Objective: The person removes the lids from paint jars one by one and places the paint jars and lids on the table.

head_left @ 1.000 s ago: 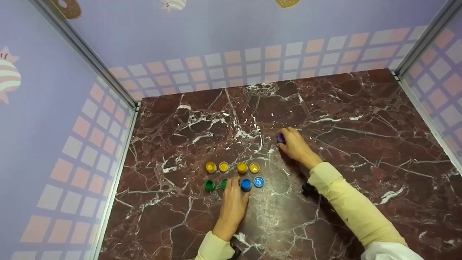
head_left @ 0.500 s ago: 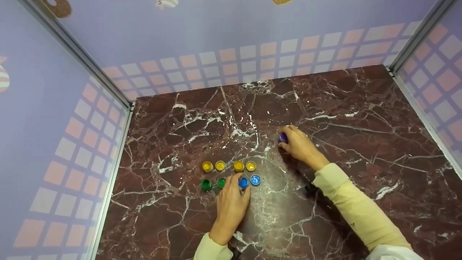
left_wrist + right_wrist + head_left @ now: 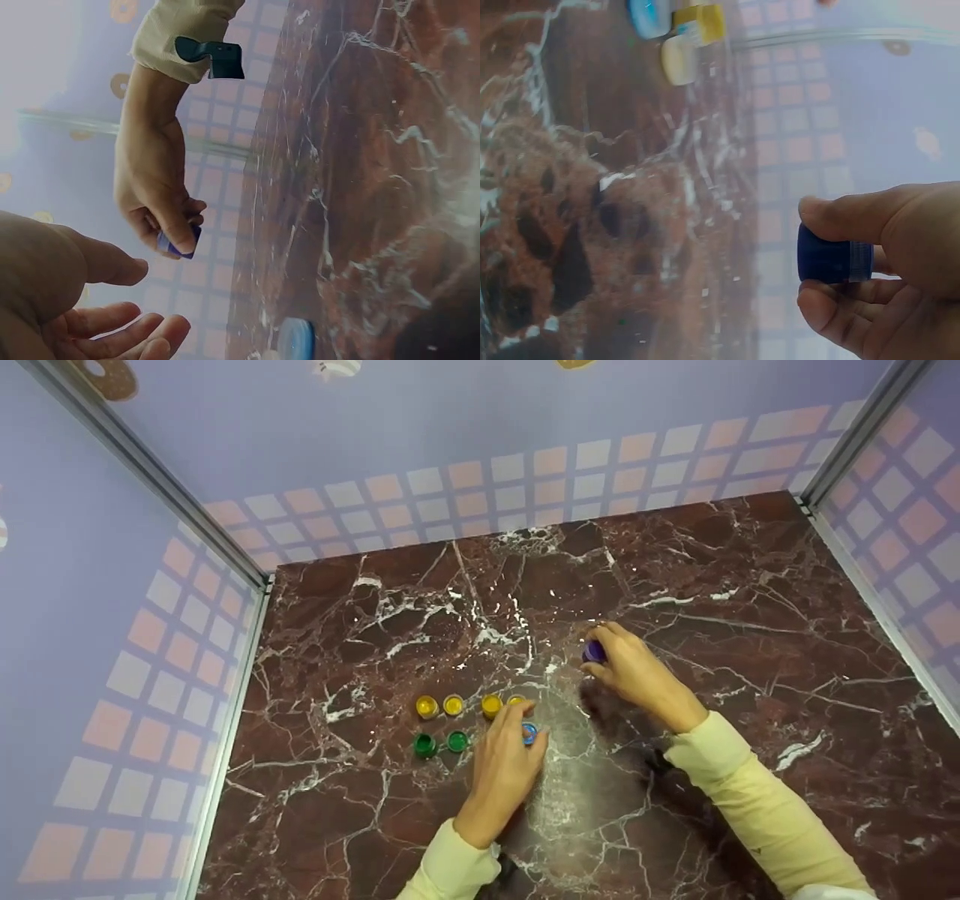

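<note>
My right hand (image 3: 637, 675) pinches a small purple paint jar (image 3: 595, 651) between thumb and fingers; its lid is on, and it looks dark blue in the right wrist view, where the jar (image 3: 829, 255) hangs clear of the table. My left hand (image 3: 504, 765) hovers over the near row of paint pots, thumb and fingers spread apart with nothing between them. Between those fingers shows a blue lid (image 3: 529, 733) with wet paint inside. The open blue pot beside it is hidden under the hand.
An open green pot (image 3: 424, 745) and green lid (image 3: 457, 742) lie left of my left hand. Behind are two open yellow pots (image 3: 427, 706) with their lids (image 3: 453, 705). Patterned wall panels (image 3: 420, 435) enclose the marble-look tabletop (image 3: 360, 825) at the back and sides.
My left hand has come off the blue pot's near-left side and shifted right and up over it. My right hand has lifted the purple jar and drawn it slightly right.
</note>
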Demonstrator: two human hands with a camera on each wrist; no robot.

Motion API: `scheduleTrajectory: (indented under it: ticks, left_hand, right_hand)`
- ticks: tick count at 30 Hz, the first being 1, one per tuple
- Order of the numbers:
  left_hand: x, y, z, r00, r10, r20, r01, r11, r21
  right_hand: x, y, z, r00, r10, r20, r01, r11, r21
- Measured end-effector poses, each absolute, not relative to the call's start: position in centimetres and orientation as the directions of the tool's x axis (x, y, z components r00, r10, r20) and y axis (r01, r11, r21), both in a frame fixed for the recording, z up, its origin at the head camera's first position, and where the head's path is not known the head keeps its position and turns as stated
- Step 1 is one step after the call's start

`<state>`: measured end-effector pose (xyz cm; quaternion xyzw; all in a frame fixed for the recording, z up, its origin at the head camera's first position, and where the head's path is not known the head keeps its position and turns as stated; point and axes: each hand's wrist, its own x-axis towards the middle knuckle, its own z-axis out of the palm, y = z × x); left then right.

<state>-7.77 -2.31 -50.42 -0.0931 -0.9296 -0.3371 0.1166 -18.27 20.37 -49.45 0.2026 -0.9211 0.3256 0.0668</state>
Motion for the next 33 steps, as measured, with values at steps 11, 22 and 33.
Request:
scheduleTrajectory:
  ticks: [11, 22, 33]
  left_hand:
    - [-9.7, -0.6, -49.1, -0.942, 0.127, 0.310, 0.312, 0.672, 0.671]
    - [-11.4, 0.5, -49.0, -0.905, 0.203, 0.374, 0.418, 0.585, 0.695]
    - [-12.1, 1.6, -49.8, -0.897, 0.221, 0.384, 0.443, 0.466, 0.766]
  right_hand:
    - [-16.3, 20.5, -46.2, -0.888, -0.367, 0.278, -0.461, 0.695, -0.552]
    - [-14.8, 19.8, -43.7, -0.871, -0.391, 0.297, -0.491, 0.673, -0.553]
    - [-14.2, 19.2, -43.2, -0.872, -0.409, 0.270, -0.488, 0.665, -0.566]
